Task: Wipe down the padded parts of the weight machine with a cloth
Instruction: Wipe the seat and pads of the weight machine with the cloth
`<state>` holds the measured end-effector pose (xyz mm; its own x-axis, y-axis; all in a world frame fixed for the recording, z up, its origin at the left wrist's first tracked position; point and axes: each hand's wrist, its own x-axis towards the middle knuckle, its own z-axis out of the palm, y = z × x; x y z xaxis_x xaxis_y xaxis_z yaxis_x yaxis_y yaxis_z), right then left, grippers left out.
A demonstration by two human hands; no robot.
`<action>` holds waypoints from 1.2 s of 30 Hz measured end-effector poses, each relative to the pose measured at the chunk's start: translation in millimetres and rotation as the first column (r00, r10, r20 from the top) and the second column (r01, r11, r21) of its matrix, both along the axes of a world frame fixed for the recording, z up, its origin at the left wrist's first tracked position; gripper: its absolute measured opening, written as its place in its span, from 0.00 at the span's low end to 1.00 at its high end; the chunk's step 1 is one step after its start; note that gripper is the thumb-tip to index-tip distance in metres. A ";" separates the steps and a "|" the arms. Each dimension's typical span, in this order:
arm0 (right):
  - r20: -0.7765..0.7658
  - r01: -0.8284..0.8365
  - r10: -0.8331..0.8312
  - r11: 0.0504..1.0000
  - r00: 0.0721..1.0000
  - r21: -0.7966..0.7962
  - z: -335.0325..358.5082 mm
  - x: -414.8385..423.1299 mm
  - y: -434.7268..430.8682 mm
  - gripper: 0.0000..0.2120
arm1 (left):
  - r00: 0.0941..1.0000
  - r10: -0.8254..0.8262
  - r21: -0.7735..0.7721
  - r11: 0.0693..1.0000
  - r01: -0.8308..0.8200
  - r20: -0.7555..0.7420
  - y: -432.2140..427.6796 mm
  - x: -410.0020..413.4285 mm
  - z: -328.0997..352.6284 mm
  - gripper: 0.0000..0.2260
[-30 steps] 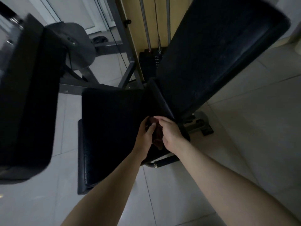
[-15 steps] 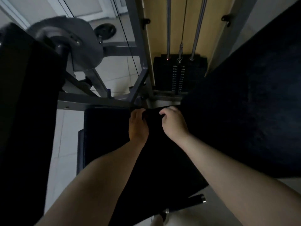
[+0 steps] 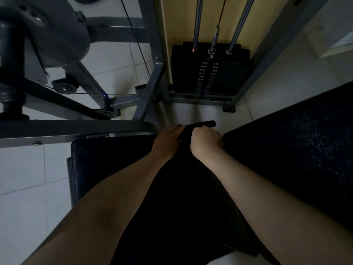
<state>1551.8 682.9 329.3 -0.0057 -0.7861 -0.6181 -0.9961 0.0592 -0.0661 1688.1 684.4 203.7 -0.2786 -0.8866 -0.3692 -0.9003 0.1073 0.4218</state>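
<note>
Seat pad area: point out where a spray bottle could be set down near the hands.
Bare floor tile lies left of the seat pad, below the grey frame bar. A smaller bare patch sits between the hands and the weight stack. Crowded: the left hand and right hand fill the pad's far edge, hard against the back pad.

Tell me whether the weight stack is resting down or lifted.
Resting down, as far as visible: the weight stack sits as one block on its base with no gap between plates. The dim light hides finer detail.
</note>
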 end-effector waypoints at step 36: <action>0.752 0.417 -0.300 0.908 0.586 0.038 143.2 -96.5 139.7 0.26 | 0.699 0.524 0.098 0.828 -0.552 -0.487 144.1 -83.0 268.9 0.08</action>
<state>1455.3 822.5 472.5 0.0987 -0.8924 -0.4403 -0.5134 0.3333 -0.7907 1605.0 828.6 472.6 0.1271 -0.9541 -0.2713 -0.4965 -0.2980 0.8153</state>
